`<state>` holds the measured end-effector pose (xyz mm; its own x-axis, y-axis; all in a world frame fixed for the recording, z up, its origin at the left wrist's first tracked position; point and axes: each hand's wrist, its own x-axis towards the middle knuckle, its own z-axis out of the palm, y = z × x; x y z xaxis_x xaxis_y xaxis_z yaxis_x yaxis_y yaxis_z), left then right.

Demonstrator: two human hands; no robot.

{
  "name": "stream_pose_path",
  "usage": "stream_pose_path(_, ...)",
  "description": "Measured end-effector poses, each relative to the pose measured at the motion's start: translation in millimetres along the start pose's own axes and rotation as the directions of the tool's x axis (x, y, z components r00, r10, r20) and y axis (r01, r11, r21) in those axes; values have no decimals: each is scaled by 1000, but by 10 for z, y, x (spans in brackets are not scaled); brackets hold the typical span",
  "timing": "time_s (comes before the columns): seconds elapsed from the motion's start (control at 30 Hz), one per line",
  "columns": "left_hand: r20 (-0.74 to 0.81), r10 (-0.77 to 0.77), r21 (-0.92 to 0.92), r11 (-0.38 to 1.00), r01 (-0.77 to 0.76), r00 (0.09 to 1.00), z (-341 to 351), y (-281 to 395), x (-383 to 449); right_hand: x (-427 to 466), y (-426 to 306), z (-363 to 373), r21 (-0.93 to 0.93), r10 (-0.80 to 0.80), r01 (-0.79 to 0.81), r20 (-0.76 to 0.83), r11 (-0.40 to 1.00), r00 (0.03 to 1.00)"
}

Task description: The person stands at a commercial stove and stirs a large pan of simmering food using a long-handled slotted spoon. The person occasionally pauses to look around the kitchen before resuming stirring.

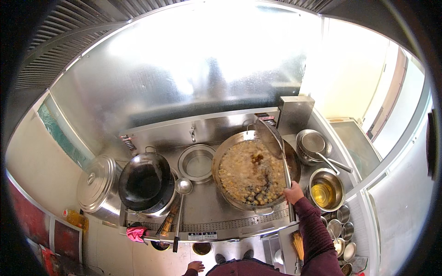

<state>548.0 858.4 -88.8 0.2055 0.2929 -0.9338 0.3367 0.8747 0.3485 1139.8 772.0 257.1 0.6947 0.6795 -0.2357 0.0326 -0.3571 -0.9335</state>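
My right hand (pixel 294 194) grips the long handle of a large wire-mesh or perforated skimmer (pixel 268 138). The skimmer's round head is tilted up over the far right part of a large wok (pixel 234 138). Small pale and golden pieces fill the foaming, bubbling oil (pixel 241 172), with darker patches at its middle and lower right. What the pieces are, I cannot tell. My left hand (pixel 196 265) hangs low near my body, away from the range, with no object visible in it.
Left stand a tilted black wok (pixel 145 181), a ladle (pixel 183 186), a bamboo brush (pixel 169 220) and a lidded steel pot (pixel 96 186). A steel basin (pixel 196 162) sits centrally below a faucet (pixel 192 134). Right are strainers (pixel 313 145), a bowl of yellow oil (pixel 326 193) and several seasoning containers (pixel 347 231).
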Motion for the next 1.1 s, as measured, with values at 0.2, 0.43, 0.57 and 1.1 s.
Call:
stream_pose_path(0.2, 0, -9, -3, 1000, 9, 1000, -49, -97, -61, 422, 467, -125, -212, -32, -1, -152, 977, 988)
stream_pose_path(0.43, 44, 46, -46, 998, -44, 998, -77, -143, -151, 695, 765, -113, 174, 424, -466, 231, 867, 876)
stream_pose_path(0.57, 61, 19, -31, 999, -17, 998, -57, -133, -71, 724, 958, 44, 354, 397, -565, 445, 745, 802)
stream_pose_path(1.1, 121, 3, 29, 1000, -7, 993, -120, -178, 10, -201, 528, 87, 463, 344, -692, 630, 554, 696)
